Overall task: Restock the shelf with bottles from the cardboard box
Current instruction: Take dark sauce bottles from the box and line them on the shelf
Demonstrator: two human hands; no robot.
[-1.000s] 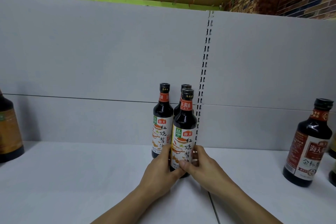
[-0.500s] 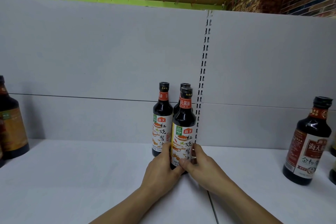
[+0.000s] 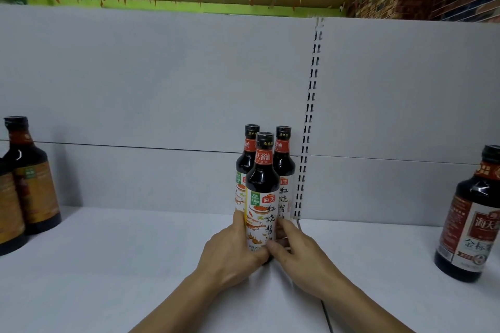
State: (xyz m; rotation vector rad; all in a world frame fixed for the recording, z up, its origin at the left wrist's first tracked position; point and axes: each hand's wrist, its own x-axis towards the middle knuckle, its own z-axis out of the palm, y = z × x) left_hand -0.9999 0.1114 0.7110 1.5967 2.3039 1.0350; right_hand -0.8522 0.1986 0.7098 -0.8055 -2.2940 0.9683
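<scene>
On the white shelf (image 3: pixel 108 265), near its slotted upright (image 3: pixel 308 121), the front bottle (image 3: pixel 262 197) stands just before two rear bottles (image 3: pixel 248 162), the left grip (image 3: pixel 232 251) and right grip (image 3: pixel 300 254) both grasping its base. Best to slide it squarely back, label forward, without nudging its neighbours.
</scene>
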